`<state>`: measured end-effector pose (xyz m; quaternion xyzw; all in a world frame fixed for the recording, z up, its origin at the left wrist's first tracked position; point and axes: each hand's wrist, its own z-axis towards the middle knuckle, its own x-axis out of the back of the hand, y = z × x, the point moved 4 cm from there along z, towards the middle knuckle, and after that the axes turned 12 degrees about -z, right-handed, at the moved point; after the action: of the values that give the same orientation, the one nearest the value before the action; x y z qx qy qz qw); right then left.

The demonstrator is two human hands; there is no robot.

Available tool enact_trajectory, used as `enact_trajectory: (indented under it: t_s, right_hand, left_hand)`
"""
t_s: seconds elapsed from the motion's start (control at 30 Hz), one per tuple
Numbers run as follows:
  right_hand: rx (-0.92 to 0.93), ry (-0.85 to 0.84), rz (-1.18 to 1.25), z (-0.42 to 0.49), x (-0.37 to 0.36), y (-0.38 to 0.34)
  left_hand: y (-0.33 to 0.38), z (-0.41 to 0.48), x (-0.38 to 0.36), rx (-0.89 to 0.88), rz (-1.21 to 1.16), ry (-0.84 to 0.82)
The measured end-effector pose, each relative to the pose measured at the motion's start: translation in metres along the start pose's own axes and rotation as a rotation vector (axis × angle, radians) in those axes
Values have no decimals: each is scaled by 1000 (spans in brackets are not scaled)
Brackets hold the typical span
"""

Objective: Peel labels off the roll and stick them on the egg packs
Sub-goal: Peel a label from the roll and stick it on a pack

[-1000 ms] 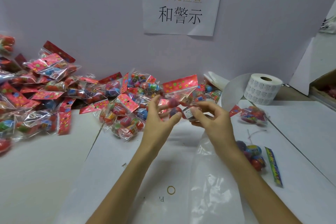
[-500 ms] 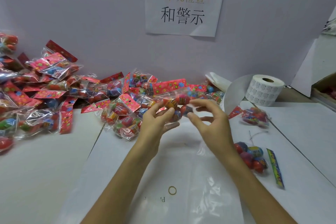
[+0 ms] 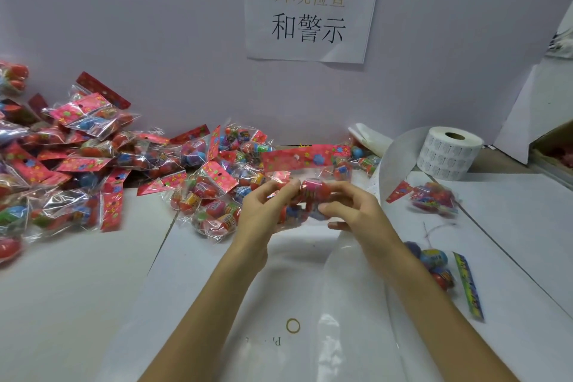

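Note:
An egg pack [image 3: 307, 161], a clear bag of coloured toy eggs with a red flowered header card, is held between both hands above the table centre. My left hand [image 3: 263, 211] grips its left side with fingers curled round the eggs. My right hand [image 3: 353, 206] pinches the right side. The white label roll [image 3: 448, 153] stands upright at the back right, its backing strip curling out to the left. No label shows on the pack's visible side.
A large heap of egg packs [image 3: 93, 164] covers the left and back of the table. One pack [image 3: 431, 197] lies by the roll, another with a green header [image 3: 440, 267] by my right forearm. A clear plastic sheet [image 3: 356, 304] lies under my arms. A cardboard box [image 3: 555, 149] sits far right.
The pack has turned in my hands; the small white label seen at my right fingertips a second ago is out of sight, and the red header now lies flat along the top.

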<state>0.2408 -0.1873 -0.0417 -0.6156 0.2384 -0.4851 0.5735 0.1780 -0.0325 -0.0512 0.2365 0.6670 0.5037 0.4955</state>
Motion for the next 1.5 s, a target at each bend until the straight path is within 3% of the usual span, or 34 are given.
enact_trajectory:
  t_s: [0.17,0.37,0.43,0.57,0.7,0.8,0.93,1.07,1.3,1.37,1.5]
  right_hand:
    - [59,36,34,-3,2,-7]
    - [95,155,-53,-1,7,-4]
    - [79,201,-17,0,10,-1]
    - [41,252,212,4,16,4]
    - [202,128,309,5,18,-6]
    - [266,26,296,4,14,-11]
    - [159,15,432,7,18,-6]
    - [24,8,291,9,18,2]
    - [12,-182,3,3,14,4]
    - [16,-223,-57,3,16,5]
    - [-34,-155,53,11,49,3]
  left_hand:
    - [2,-1,-2,-193,176,-9]
    - [3,-3,-6,-220,201,-46]
    - [2,-5,-9,-125,203,-53]
    - [-5,-7,-6,232,59,-120]
    - [-11,-10,-7,410,-57,-230]
    - [-9,-6,-7,246,-142,-162]
    - [-1,2,5,25,-85,-33]
    - [0,4,4,-4,-14,-52]
    - [-2,-1,-7,-72,77,-205]
    - [-3,1,-6,-100,93,-160]
    - [-3,8,2,-77,-45,-64]
